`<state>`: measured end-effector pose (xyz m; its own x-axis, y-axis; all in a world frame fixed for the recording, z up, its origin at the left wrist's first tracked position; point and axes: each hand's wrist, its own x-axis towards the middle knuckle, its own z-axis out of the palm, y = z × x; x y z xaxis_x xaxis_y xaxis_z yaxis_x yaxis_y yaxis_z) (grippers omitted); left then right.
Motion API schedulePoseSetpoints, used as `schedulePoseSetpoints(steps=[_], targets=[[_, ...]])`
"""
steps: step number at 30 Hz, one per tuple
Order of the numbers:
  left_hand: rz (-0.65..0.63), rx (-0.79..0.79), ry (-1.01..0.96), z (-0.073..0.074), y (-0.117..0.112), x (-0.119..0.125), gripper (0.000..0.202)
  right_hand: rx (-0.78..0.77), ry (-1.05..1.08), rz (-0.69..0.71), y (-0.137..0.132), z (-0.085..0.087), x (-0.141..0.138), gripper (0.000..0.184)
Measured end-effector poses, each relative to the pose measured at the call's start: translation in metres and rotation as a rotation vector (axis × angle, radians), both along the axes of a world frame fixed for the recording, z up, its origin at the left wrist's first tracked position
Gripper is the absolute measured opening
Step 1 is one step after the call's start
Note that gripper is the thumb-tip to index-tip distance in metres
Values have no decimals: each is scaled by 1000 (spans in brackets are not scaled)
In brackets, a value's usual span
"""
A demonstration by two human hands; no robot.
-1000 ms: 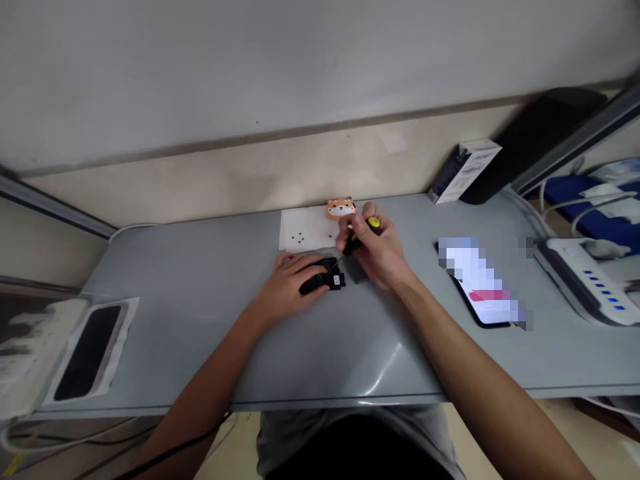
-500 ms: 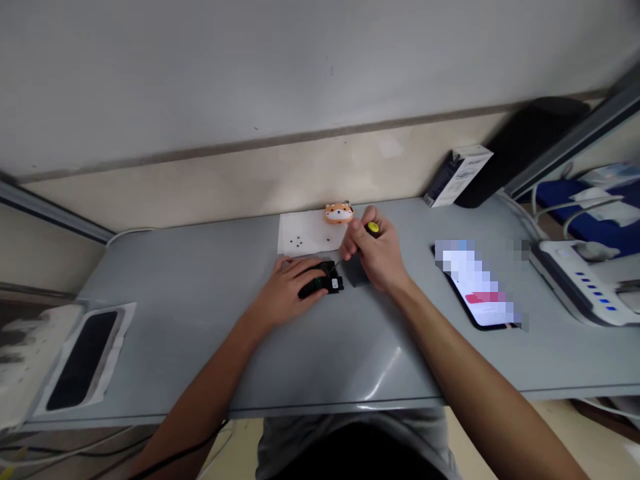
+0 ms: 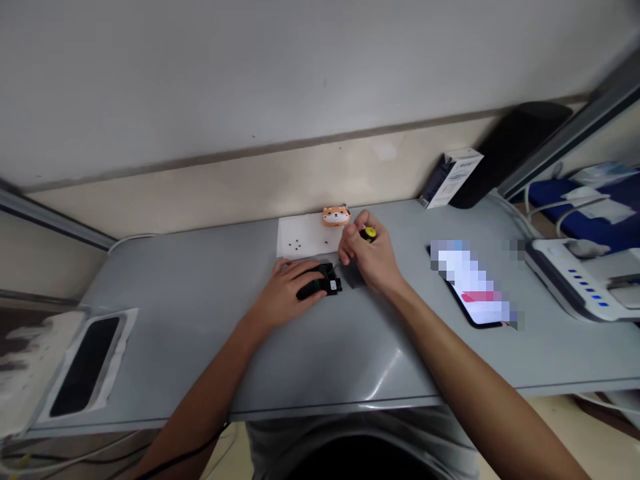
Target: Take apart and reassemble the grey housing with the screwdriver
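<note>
My left hand (image 3: pixel 286 288) curls around a small black device (image 3: pixel 311 288) with a white label and holds it down on the grey desk. A screwdriver (image 3: pixel 369 233) with a black and yellow handle end is gripped in my right hand (image 3: pixel 373 257). Its thin shaft slants down to the device's right part, where the tip is too small to make out. Beneath my right hand lies a flat dark piece (image 3: pixel 356 277), partly covered. Just behind the hands, several tiny dark screws (image 3: pixel 296 245) rest on a white sheet (image 3: pixel 305 230).
An orange and white animal-face case (image 3: pixel 336 215) stands at the sheet's back edge. To the right are a lit phone (image 3: pixel 470 287), a power strip (image 3: pixel 575 280), a small box (image 3: pixel 453 177) and a black cylinder (image 3: pixel 510 153). Another dark phone-shaped item (image 3: pixel 86 367) lies far left.
The view has shifted slightly. Both hands keep the same grip, the screwdriver still slanting to the black device.
</note>
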<state>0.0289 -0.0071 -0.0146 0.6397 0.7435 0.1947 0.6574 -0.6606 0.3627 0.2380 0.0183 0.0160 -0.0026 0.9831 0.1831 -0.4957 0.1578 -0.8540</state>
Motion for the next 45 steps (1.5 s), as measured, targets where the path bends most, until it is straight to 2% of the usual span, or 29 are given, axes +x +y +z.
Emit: schedulePoseSetpoints(steps=[3, 7, 9, 13, 16, 21, 23, 28, 31, 36, 38, 42, 45], targets=[[6, 14, 3, 1, -1, 0, 26, 11, 26, 31, 0, 3, -3, 53], [-2, 27, -5, 1, -1, 0, 27, -67, 84, 131, -2, 10, 1, 44], [-6, 28, -16, 0, -1, 0, 28, -79, 79, 124, -3, 10, 3, 44], [-4, 14, -17, -2, -1, 0, 28, -33, -4, 69, -4, 5, 3, 56], [-7, 15, -7, -2, -1, 0, 28, 0, -67, 11, -4, 5, -1, 54], [-24, 37, 10, 0, -2, 0, 29, -43, 38, 125, -4, 13, 1, 46], [-18, 40, 15, 0, -1, 0, 29, -58, 58, 130, -4, 13, 3, 45], [-12, 20, 18, 0, -1, 0, 28, -52, -4, 39, -4, 6, 1, 60], [-12, 22, 14, 0, -1, 0, 28, -32, -21, 28, -3, 5, -1, 56], [-13, 31, 16, 2, -2, 0, 29, -65, 53, 120, -1, 8, 1, 45], [-16, 29, 25, 3, -2, 0, 30, -67, 43, 100, 0, 7, 3, 45], [-28, 31, 34, 2, -1, -1, 30, -60, -36, -31, 0, 1, 3, 56], [-41, 46, 16, -1, -1, -1, 31, 36, -177, -103, -2, 0, 1, 47]])
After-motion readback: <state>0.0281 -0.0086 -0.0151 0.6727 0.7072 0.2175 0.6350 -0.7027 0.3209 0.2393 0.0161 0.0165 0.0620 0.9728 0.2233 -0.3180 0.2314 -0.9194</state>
